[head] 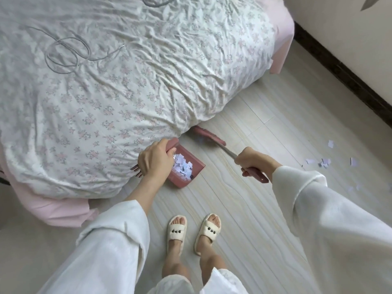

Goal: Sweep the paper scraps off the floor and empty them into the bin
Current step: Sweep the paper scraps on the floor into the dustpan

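A pink dustpan (192, 166) sits low by the bed's edge, holding a heap of white paper scraps (183, 166). My left hand (156, 159) grips the dustpan's handle from above. My right hand (252, 160) grips the handle of a pink broom, whose head (209, 135) lies on the floor just beyond the dustpan, partly under the bed cover. Several loose paper scraps (323, 162) lie on the floor to the right. No bin is in view.
A bed (106, 81) with a floral cover fills the left and top, with a grey cable (63, 54) on it. A wall with a dark skirting board (343, 71) runs along the right. My slippered feet (194, 232) stand on the pale wood-look floor.
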### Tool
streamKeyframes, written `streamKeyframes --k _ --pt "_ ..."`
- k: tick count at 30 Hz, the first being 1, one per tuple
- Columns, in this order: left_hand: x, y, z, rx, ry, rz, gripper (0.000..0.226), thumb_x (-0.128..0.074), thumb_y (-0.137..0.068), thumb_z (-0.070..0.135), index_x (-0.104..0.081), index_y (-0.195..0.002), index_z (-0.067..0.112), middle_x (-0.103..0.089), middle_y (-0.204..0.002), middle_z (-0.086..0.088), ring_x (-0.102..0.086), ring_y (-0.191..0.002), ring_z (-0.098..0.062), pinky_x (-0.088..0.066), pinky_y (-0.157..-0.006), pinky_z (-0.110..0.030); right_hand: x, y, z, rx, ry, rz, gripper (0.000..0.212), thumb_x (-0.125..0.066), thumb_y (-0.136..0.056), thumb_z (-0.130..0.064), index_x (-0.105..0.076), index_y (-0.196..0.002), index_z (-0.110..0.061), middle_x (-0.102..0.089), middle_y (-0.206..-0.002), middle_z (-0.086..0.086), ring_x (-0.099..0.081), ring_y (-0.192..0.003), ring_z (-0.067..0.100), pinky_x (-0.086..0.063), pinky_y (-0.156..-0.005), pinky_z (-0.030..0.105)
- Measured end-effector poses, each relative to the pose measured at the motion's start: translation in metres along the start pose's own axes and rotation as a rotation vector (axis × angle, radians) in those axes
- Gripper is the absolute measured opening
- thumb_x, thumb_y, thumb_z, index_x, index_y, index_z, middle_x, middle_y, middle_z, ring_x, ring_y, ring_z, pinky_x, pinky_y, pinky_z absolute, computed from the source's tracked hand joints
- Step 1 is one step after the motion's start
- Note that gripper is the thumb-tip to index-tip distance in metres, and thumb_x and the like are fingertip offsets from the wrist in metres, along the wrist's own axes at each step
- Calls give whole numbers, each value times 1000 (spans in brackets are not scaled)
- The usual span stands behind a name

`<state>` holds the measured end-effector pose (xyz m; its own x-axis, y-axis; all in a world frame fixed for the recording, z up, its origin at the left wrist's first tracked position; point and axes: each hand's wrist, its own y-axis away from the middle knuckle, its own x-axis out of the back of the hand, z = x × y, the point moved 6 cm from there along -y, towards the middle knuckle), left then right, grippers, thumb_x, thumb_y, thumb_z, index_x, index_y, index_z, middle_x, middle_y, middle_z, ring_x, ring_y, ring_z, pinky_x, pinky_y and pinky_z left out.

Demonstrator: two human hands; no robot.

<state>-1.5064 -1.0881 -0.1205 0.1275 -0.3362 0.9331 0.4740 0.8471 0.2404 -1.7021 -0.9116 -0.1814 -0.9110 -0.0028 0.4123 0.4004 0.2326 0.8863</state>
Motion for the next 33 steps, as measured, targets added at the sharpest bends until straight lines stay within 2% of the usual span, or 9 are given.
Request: streamKeyframes --k 3,5,9,16,21,24,29,33 --pt "0 0 5 -4 -12 -16 24 -52 -94 31 -58 -113 17 -65 -107 -7 -60 -97 -30 -37 -77 -34 2 14 5 10 61 -56 16 -40 -90 -13 -51 -92 -2 -60 -67 8 -60 -47 16 -52 -63 30" --pt "1 -1 7 -12 -22 -30 24 -51 -94 32 -57 -112 17 -65 -106 -7 -60 -96 -31 -36 -75 -34 13 26 10 10 45 -88 14 -41 -87 -10 -52 -83 -3 -59 -63 8 -57 -48 16 -47 -57 25" --pt "3 0 7 -30 -24 -48 23 -51 -95 33 -57 -108 16 -66 -102 -6 -61 -91 -30 -34 -69 -31 26 50 22 7 -13 -127 17 -43 -81 -8 -56 -89 0 -59 -62 8 -52 -53 19 -41 -57 27" --pt "5 4 -1 -57 -13 -60 22 -51 -94 33 -56 -110 18 -67 -99 -6 -61 -88 -29 -35 -71 -31 20 70 30 36 -88 -43 15 -41 -89 -6 -49 -77 -5 -54 -61 9 -51 -39 14 -41 -40 19" --pt "7 5 -4 -74 -49 -106 24 -50 -95 29 -54 -116 18 -67 -101 -9 -61 -94 -31 -34 -72 -32 3 56 21 4 -158 33 15 -40 -91 -7 -53 -96 0 -55 -66 10 -56 -43 17 -46 -48 27" --pt "10 7 -5 -117 -110 -135 23 -49 -95 29 -53 -114 17 -67 -102 -10 -61 -96 -32 -37 -72 -33 -10 55 17 -26 -160 58 20 -36 -93 -6 -50 -107 1 -55 -70 11 -57 -44 17 -47 -47 26" --pt "9 5 -3 -196 -183 -207 21 -47 -96 34 -52 -109 17 -67 -103 -9 -61 -96 -31 -34 -71 -31 -14 61 14 -36 -81 83 13 -32 -94 -4 -42 -102 -2 -54 -75 11 -58 -42 15 -44 -40 22" --pt "9 -1 -20 -180 -174 -195 24 -48 -95 33 -54 -113 18 -67 -106 -9 -60 -97 -32 -34 -72 -31 -15 66 20 -74 77 77 16 -29 -90 -4 -43 -99 -3 -58 -76 13 -58 -34 14 -52 -55 28"
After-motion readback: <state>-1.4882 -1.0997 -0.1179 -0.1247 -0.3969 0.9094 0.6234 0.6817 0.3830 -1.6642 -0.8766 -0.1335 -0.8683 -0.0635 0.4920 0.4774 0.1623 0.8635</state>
